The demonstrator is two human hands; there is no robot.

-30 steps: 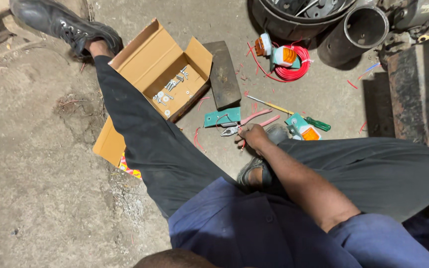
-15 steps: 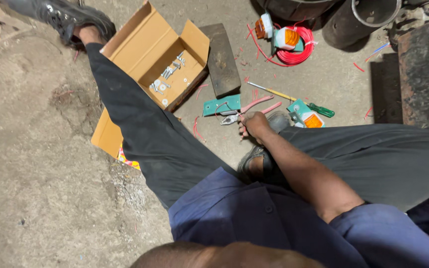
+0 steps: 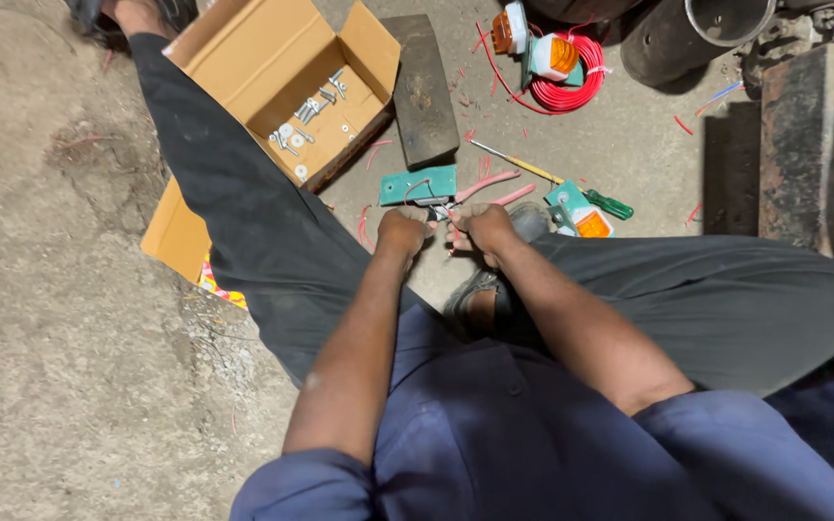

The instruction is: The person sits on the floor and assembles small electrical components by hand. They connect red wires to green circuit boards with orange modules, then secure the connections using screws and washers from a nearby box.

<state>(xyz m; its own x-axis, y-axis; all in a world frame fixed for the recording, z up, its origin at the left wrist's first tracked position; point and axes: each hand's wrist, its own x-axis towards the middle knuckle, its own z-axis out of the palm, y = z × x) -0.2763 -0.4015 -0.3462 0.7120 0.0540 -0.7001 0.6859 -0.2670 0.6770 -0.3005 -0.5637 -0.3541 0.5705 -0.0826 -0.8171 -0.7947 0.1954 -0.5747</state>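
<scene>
**Working a red wire with pliers**

While both hands meet at centre frame, we see the left hand (image 3: pixel 403 232) curled into a fist, seemingly pinching a short red wire (image 3: pixel 453 228), though what it grips is too small to be sure. Our right hand (image 3: pixel 480 224) is closed too, at the jaw end of the pink-handled pliers (image 3: pixel 483 185), whose handles point toward the upper right. Both hands sit close together, just below the green plate (image 3: pixel 422 183).

To do this well, we judge the wire should be held taut and close to the jaws, squeezed lightly, fingertips clear. Spare screws lie in the box (image 3: pixel 287 72) at upper left; the red coil (image 3: pixel 562 92) waits at top centre.
</scene>
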